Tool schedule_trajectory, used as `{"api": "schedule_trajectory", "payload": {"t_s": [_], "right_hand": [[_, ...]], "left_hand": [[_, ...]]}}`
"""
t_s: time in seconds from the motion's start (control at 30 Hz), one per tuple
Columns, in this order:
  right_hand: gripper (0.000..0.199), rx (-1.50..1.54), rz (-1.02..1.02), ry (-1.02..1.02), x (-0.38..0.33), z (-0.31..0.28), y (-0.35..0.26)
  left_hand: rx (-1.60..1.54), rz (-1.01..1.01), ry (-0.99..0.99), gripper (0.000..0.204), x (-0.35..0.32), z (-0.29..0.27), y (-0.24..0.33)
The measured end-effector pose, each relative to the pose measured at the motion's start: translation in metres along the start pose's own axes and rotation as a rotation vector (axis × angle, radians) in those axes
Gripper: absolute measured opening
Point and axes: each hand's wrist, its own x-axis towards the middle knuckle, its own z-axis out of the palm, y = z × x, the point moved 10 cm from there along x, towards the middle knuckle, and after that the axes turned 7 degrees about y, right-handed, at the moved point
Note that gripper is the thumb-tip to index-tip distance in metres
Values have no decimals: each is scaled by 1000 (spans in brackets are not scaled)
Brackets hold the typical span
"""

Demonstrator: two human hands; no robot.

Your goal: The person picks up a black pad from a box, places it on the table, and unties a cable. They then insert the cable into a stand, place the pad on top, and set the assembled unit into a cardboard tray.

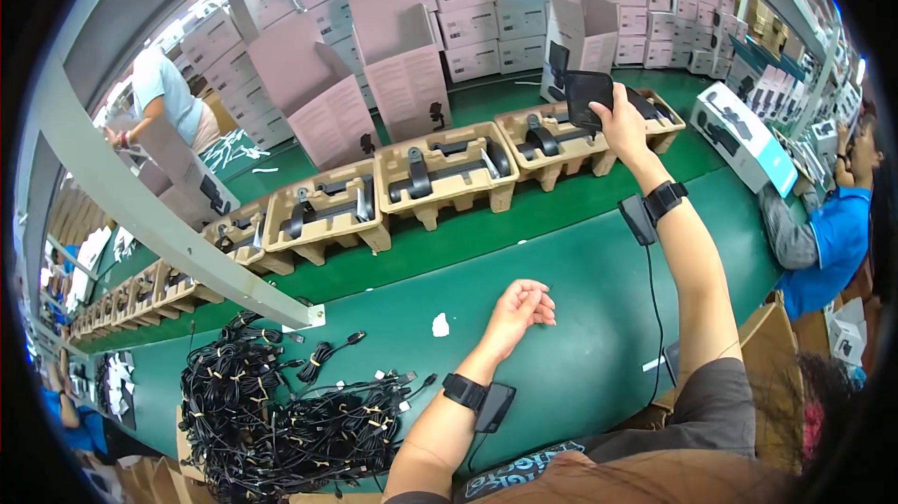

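My right hand reaches out over the row of trays, closed on a flat black rectangular piece. Just below it is a brown molded-pulp tray holding a black strap-like part and other black parts. My left hand rests above the green table, fingers curled loosely inward, with nothing seen in them. A small white scrap lies to its left. Bundled black cables, tied with pale twist ties, are heaped at the lower left. The exact kind of the black piece is unclear.
More filled pulp trays run leftward along the bench. Open cartons and stacked boxes stand behind. A slanted metal post crosses the left. Co-workers are at both sides; a white box sits right.
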Motion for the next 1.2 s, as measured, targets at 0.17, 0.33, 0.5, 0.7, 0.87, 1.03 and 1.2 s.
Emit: {"api": "schedule_trajectory", "payload": {"t_s": [0.17,0.33,0.5,0.7,0.87,1.03,1.2], "right_hand": [[43,2,103,-347,-3,72,42],[49,-151,-7,-386,-21,105,33],[44,-535,-201,-165,-15,69,-24],[21,190,-471,-293,-92,61,-240],[13,425,-985,-741,-230,32,-429],[27,903,-965,-736,-295,27,-508],[31,569,-1095,-932,-324,62,-520]], "left_hand": [[-1,-24,10,17,-1,-5,-4],[-25,17,78,18,-6,-28,-1],[-75,-28,29,16,-3,-13,-1],[-104,-68,72,12,-8,-20,4],[-358,24,84,22,-10,-34,3],[-114,117,-18,28,13,-38,-17],[-113,173,-45,23,-3,-32,3]]}}
